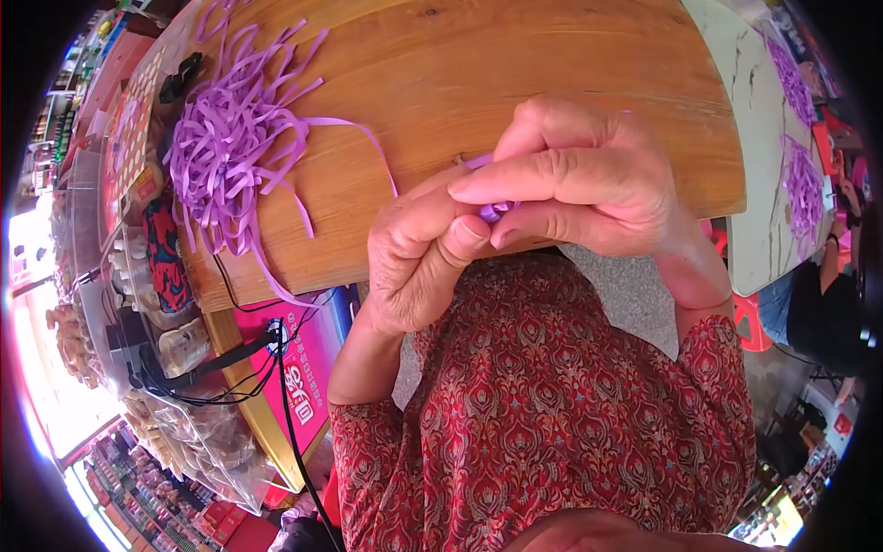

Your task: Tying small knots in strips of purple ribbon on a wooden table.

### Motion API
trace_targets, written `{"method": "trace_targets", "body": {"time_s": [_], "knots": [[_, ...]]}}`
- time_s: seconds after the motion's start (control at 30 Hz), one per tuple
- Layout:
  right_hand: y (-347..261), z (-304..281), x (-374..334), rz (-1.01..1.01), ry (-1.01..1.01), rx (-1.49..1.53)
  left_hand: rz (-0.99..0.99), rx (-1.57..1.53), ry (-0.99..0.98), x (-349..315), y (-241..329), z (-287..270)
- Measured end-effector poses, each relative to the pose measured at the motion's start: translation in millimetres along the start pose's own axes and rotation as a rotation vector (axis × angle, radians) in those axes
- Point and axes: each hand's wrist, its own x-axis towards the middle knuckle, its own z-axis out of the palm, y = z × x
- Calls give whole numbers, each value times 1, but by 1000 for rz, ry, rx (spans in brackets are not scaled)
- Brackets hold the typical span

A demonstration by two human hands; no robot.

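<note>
Purple ribbon piece [494, 210] sat pinched between both hands, just over the near edge of the wooden table [515, 64]. Only a small bit of it showed, a crumpled fold between the fingertips and a short pale end poking out above the knuckles toward the table. The left hand [418, 253] came up from below the table's near edge, its thumb pressed against the ribbon piece; the right hand [579, 179] lay across it from the other side, forefinger stretched flat over the top, fingers closed on the same fold. Both hands touched each other there, clamped together on the strip.

Farther along the table, toward its left end, a loose heap of cut purple strips [230, 138] lay spread on the wood, several long ends trailing over the table's near edge. A black clip [181, 75] rested at the far side of that heap. Beyond the table's right end stood a pale marbled table [759, 184] with more purple strips [803, 189] on it. Below the wooden table's left end, black cables [285, 386] hung down past a pink sign [308, 368]
</note>
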Motion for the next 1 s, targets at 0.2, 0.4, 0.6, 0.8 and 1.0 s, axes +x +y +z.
{"method": "trace_targets", "body": {"time_s": [0.2,0.4,0.6,0.8,1.0], "knots": [[-6,2,0,-122,15,-119,-106,92,1,-7,0,-3],[-1,2,-8,-130,22,-161,1,118,75,-15,-9,-2],[7,-1,-9,-54,45,-209,-88,156,211,-14,-13,10],[19,-2,-19,78,23,-136,-260,-190,340,-9,-19,12],[13,-2,-22,256,30,-117,-371,-338,387,-10,-27,8]]}}
